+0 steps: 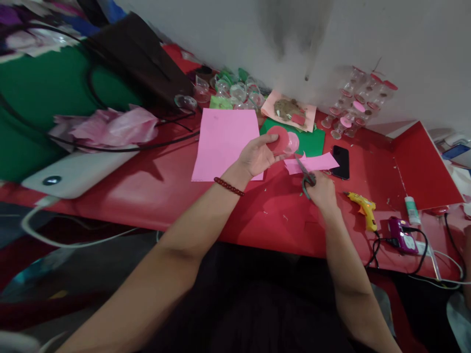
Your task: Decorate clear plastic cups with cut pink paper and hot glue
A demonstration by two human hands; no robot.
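My left hand (257, 153) pinches a coral-red paper disc (278, 139) between thumb and fingers. Beside that disc, at the fingertips, is a round pink piece (293, 142), perhaps with clear plastic around it. My right hand (324, 190) is closed around the handles of a pair of scissors (308, 177), whose blades point up and left. Under the blades lies a cut strip of pink paper (319, 162). A large pink sheet (226, 139) rests left of my left hand, and a green sheet (312, 141) lies behind the strip.
A black phone (340, 162), a yellow glue gun (364, 208), and a purple power adapter (403, 235) with cables are on the right. Clear plastic cups (238, 92) cluster at the back; joined cups (353, 105) stand by the wall. A white device (77, 171) sits left.
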